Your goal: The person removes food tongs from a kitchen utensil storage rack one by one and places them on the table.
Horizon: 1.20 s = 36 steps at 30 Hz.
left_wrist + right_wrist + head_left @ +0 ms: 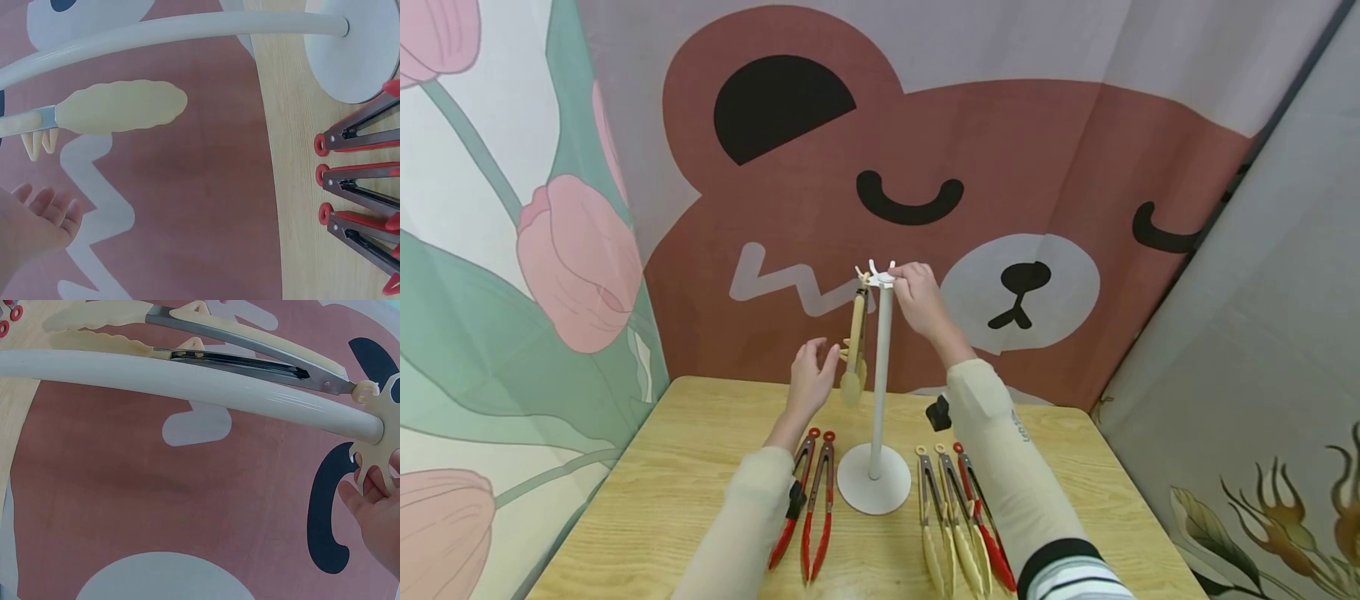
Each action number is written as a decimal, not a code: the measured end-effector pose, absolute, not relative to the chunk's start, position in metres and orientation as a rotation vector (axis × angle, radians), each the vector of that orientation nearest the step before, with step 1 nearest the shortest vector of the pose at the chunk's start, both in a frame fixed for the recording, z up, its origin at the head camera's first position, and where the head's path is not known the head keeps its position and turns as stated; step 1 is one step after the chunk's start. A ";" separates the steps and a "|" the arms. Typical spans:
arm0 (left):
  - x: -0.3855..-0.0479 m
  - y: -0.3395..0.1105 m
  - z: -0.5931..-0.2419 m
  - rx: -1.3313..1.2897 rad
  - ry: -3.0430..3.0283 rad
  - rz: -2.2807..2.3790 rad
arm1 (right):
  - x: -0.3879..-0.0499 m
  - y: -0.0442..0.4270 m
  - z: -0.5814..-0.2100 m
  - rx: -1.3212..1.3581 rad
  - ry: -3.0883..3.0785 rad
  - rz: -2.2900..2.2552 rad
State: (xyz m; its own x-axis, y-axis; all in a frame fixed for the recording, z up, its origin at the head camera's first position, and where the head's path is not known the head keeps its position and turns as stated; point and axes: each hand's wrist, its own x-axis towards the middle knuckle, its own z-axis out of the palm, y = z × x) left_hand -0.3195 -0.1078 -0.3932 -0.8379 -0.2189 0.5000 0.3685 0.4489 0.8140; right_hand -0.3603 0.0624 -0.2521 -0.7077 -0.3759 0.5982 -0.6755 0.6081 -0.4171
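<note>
A pair of cream-coloured tongs (853,342) hangs by its ring from a hook at the top of a white stand (882,367). In the right wrist view the tongs (244,347) dangle beside the pole, their arms slightly apart. My right hand (921,304) is up at the stand's hooked top, thumb and fingers pinching one prong of the hook plate (372,464). Just left of the hanging tongs is my left hand (811,379). Its fingers are loosely bent and hold nothing; in the left wrist view a gap separates this hand (44,225) from the tongs (122,107).
Red tongs (826,500) lie left of the stand's round base (853,492); the left wrist view shows three. Right of the base lie two cream tongs (951,525) and one red pair (992,546), partly behind my right sleeve. A bear-print curtain (1000,167) hangs behind the wooden table (715,417).
</note>
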 end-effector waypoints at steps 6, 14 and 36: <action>-0.321 -0.104 -0.388 -0.150 -2.178 -1.434 | -0.361 0.063 -0.252 0.842 -2.365 0.881; -0.325 -0.097 -0.384 -0.182 -2.211 -1.480 | -0.360 0.063 -0.251 0.832 -2.379 0.882; -0.335 -0.092 -0.382 -0.236 -2.317 -1.401 | -0.361 0.062 -0.252 0.820 -2.376 0.870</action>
State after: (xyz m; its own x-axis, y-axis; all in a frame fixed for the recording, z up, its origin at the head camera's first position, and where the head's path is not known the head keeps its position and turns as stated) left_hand -0.3349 -0.0917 -0.3824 -0.8969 -0.0708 0.4364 0.3536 0.4778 0.8042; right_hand -0.3606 0.0624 -0.2523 -0.7068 -0.3675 0.6045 -0.6709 0.6191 -0.4081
